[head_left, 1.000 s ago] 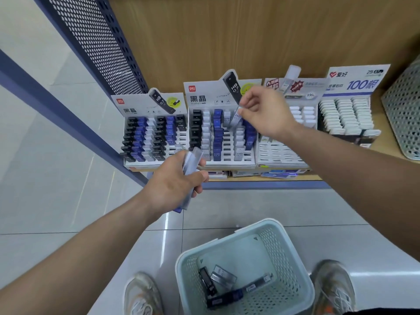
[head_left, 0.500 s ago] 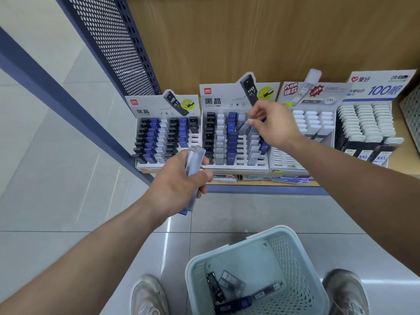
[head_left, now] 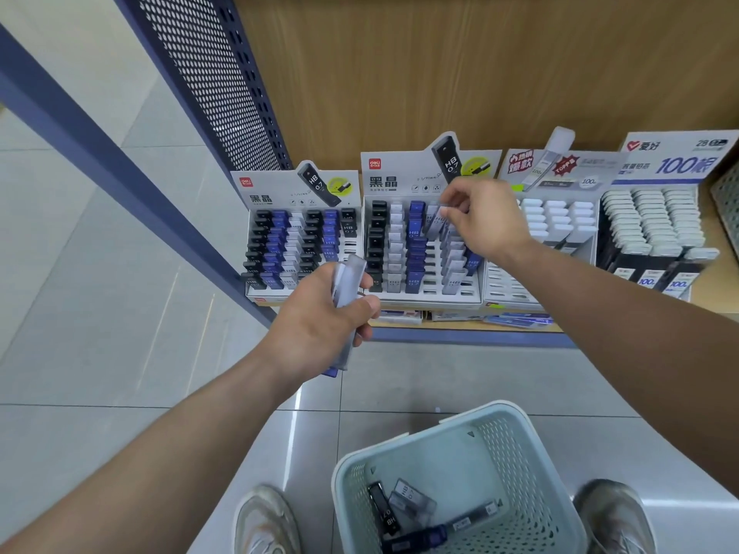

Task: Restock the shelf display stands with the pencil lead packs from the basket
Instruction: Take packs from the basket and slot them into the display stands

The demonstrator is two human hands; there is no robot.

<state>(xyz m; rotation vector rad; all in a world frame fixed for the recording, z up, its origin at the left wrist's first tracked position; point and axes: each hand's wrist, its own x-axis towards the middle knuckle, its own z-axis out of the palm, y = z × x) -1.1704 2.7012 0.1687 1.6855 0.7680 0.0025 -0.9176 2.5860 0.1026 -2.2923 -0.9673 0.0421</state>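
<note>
Lead packs (head_left: 348, 285) are gripped as a bundle by the left hand (head_left: 316, 325), their number hidden. A grey pack (head_left: 434, 222) is pinched by the right hand (head_left: 486, 221) near the second stand's (head_left: 424, 299) back edge, its slot blurred.

We are facing a wooden shelf (head_left: 460, 337) where four display stands (head_left: 400, 249) are sitting side by side, from just beyond our left hand (head_left: 320, 313) to well right of our right hand (head_left: 488, 221). Loose packs (head_left: 516, 319) are lying flat at its front edge, below the right hand. Below both hands, a pale basket (head_left: 460, 419) is standing on the tiled floor (head_left: 120, 273).
</note>
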